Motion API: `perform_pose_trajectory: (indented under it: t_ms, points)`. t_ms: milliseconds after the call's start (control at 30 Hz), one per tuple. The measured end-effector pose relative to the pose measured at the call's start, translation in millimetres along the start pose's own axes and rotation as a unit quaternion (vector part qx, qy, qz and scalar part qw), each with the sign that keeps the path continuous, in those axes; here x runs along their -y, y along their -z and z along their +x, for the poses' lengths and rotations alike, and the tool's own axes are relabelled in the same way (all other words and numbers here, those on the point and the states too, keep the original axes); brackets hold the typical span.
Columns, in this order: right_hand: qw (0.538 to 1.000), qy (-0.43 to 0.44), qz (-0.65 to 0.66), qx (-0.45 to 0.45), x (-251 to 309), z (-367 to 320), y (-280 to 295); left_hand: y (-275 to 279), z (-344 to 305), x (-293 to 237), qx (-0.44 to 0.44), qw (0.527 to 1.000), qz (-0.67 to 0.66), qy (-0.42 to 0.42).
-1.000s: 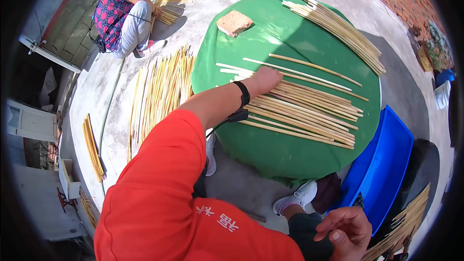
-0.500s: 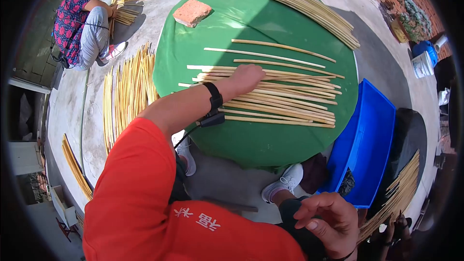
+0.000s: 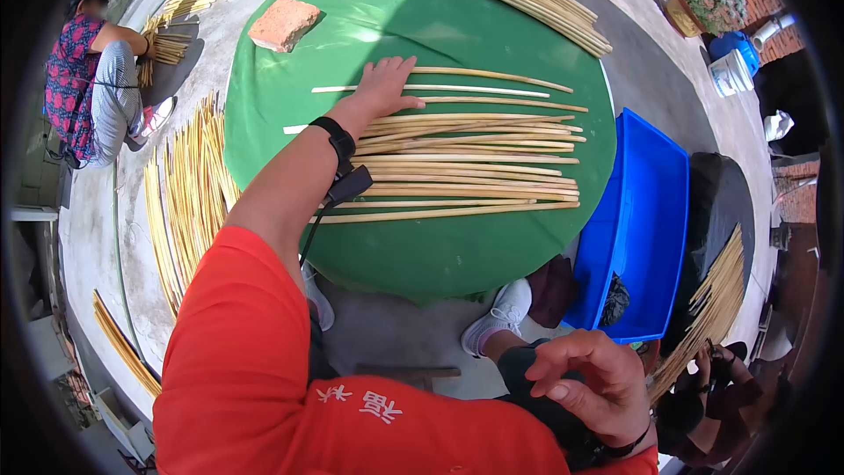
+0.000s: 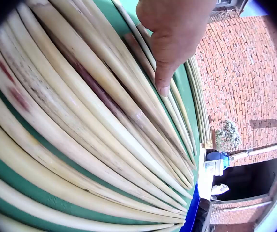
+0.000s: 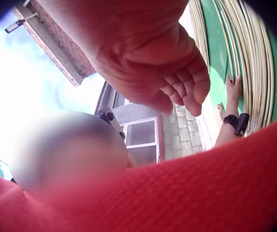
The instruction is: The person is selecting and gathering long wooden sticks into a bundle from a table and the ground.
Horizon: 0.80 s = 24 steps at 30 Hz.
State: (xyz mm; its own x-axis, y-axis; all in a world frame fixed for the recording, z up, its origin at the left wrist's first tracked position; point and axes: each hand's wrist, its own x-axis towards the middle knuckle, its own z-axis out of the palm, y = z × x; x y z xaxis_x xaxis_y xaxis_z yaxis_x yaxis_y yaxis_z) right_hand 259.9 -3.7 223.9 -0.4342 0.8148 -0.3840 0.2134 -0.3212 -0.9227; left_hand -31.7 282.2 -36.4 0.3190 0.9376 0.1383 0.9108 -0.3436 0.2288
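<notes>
- Head view: the left hand [image 3: 384, 84] lies flat on the sticks [image 3: 475, 163]. Its fingers are spread wide and it pinches nothing. The sticks lie side by side on the green counter [image 3: 457, 251], in the middle of the frame. Each stick runs long from left to right across the picture. The left hand sits near their left ends, at the top of the row, so most of each stick stretches away to its right. The right hand [image 3: 585, 383] is down in the lower right of the frame. Its fingers are loosely curled and it holds nothing. It is well apart from the sticks, so the left hand is the nearer one by far. A blue tub [image 3: 642, 211] stands just beside the counter on the right. A brick [image 3: 283, 24] lies on the counter at the upper left.
- Left wrist view: the left hand [image 4: 177, 29] comes in from the top, and one straight finger touches a stick. The sticks [image 4: 80, 121] fill the frame. They are packed close and run from the upper left down to the lower right, away from the hand.
- Right wrist view: the right hand [image 5: 162, 72] is in the upper middle. Its fingers bend toward the palm with nothing inside. Far off at the right edge, the left hand [image 5: 233, 89] rests flat on the sticks [image 5: 254, 58], which run up and down here.
</notes>
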Motion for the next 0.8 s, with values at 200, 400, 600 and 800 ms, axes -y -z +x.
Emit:
perform_pose_trajectory:
  t_ms: [200, 400, 600, 800]
  points:
    - [1.0, -0.003, -0.028, 0.015, 3.6, 1.7, 1.2, -4.2, -8.0, -15.2, 0.08, 0.99, 0.035, -0.112]
    - [0.985, 0.105, -0.134, 0.025, -5.3, 4.2, 2.3, 16.7, -27.0, -18.3, 0.126, 0.987, -0.005, -0.1]
    - [0.97, 0.139, -0.196, 0.036, -8.1, 6.1, -0.9, 42.2, -33.0, 5.0, 0.265, 0.964, 0.014, -0.019]
    - [0.964, 0.143, -0.219, 0.047, -7.1, 15.1, -9.1, 14.5, -49.8, -41.7, 0.145, 0.987, -0.06, -0.045]
